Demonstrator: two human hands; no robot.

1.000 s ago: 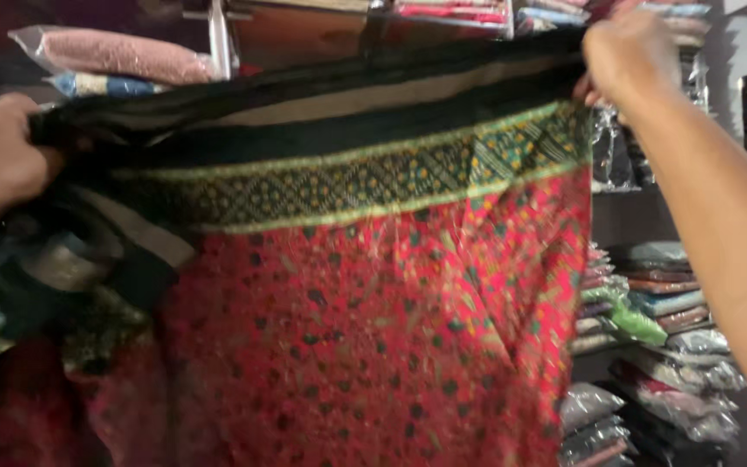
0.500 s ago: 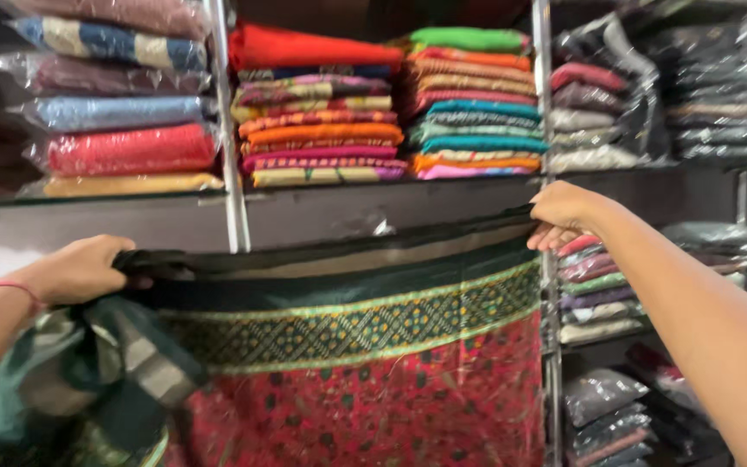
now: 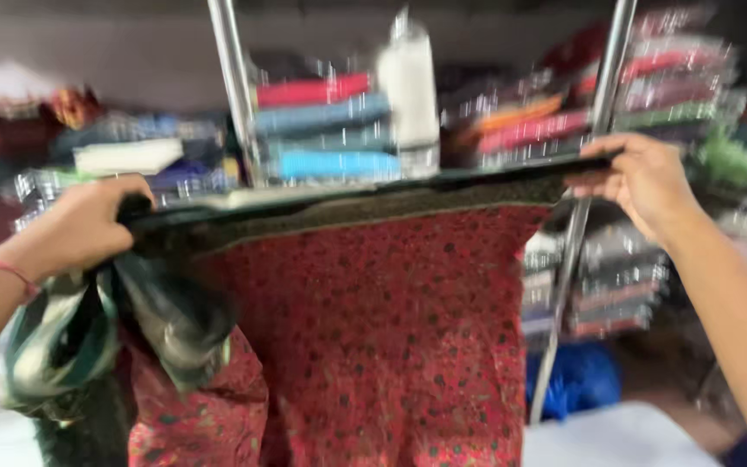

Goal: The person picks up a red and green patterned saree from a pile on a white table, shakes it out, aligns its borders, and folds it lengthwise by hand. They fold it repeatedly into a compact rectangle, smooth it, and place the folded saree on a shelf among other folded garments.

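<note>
Red cloth [image 3: 373, 329] — before blurred shelves [image 3: 330, 138]

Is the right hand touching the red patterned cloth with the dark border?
Touching. The head view shows the right hand pinching the dark top edge of the red patterned cloth, its fingers curled over the border.

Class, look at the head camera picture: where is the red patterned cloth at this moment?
The red patterned cloth hangs mid-frame, stretched by its dark top border between the left hand and the right hand, before blurred shelves of folded fabrics.
</note>
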